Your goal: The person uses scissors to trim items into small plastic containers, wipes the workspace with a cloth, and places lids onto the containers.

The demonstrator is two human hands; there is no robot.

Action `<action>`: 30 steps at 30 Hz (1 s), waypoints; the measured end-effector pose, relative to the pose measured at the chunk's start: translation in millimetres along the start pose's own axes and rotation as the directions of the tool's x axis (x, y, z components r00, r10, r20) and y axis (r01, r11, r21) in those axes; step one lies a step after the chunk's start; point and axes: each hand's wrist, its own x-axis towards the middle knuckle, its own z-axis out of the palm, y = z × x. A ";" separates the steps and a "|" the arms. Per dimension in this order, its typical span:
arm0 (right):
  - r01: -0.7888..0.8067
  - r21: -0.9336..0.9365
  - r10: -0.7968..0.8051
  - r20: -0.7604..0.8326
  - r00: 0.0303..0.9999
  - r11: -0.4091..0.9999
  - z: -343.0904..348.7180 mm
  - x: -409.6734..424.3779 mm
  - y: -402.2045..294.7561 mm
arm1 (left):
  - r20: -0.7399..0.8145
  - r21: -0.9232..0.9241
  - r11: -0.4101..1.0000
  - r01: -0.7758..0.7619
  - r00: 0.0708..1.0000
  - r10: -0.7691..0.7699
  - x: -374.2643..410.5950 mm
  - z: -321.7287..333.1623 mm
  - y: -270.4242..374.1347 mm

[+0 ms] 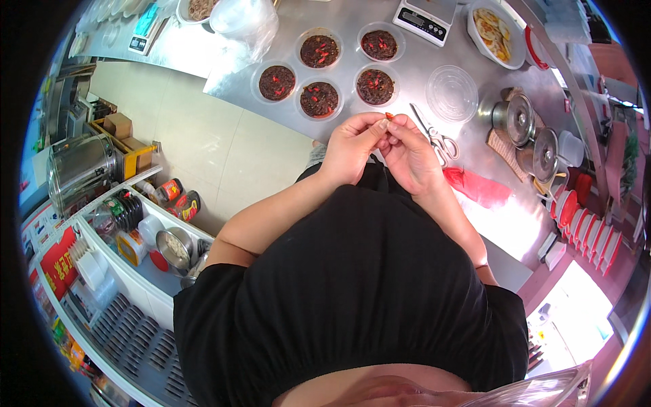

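Note:
Both my hands meet at the near edge of the steel table, fingertips together around a small red chili piece (389, 116). My left hand (357, 145) and my right hand (411, 150) both pinch it. Just beyond them stand several round clear plastic tubs of dark sauce topped with red chili pieces, such as one tub (375, 86) and another (319, 100). White-handled scissors (436, 136) lie to the right of my right hand, near a clear round plastic lid (451, 94). A red plastic bag (478, 187) lies beside my right forearm.
A digital kitchen scale (426, 23) and a white bowl of fried eggs (494, 35) stand at the back right. Lidded metal pots (520, 119) sit on a cloth at right. A clear plastic bag (249, 30) lies at the back left. Shelving with bottles (124, 208) is at left.

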 end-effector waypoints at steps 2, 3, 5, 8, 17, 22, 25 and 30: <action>0.027 0.028 -0.027 0.001 1.000 0.999 2.1 0.2 -1.2 | -0.013 -0.002 1.000 -0.003 1.000 0.003 1.6 1.1 0.2; 0.035 0.020 -0.035 0.001 0.999 0.999 1.5 0.3 -1.2 | -0.014 0.003 1.000 -0.009 1.000 0.009 2.2 1.6 0.0; 0.051 0.006 -0.051 0.002 0.999 0.999 0.1 0.5 -0.9 | -0.016 0.015 1.000 -0.021 1.000 0.021 3.2 2.8 -0.5; 0.076 -0.030 -0.077 -0.023 0.997 0.997 2.6 -0.3 -2.1 | -0.033 0.067 0.997 -0.029 0.999 0.032 4.0 6.7 0.0; 0.133 -0.085 -0.135 -0.017 0.991 0.987 5.4 -0.1 -1.9 | -0.017 0.132 0.987 -0.087 0.996 0.090 4.0 9.8 3.0; 0.131 -0.075 -0.132 -0.004 0.991 0.989 3.6 -0.4 -1.0 | -0.027 0.164 0.980 -0.113 0.993 0.119 2.4 12.8 3.9; 0.120 -0.085 -0.121 -0.011 0.993 0.989 2.3 -1.3 1.4 | -0.041 0.196 0.974 -0.109 0.992 0.119 0.2 14.2 6.0; 0.142 -0.122 -0.146 -0.025 0.989 0.982 6.2 -3.6 3.9 | -0.044 0.199 0.974 -0.108 0.992 0.118 -0.6 14.2 7.3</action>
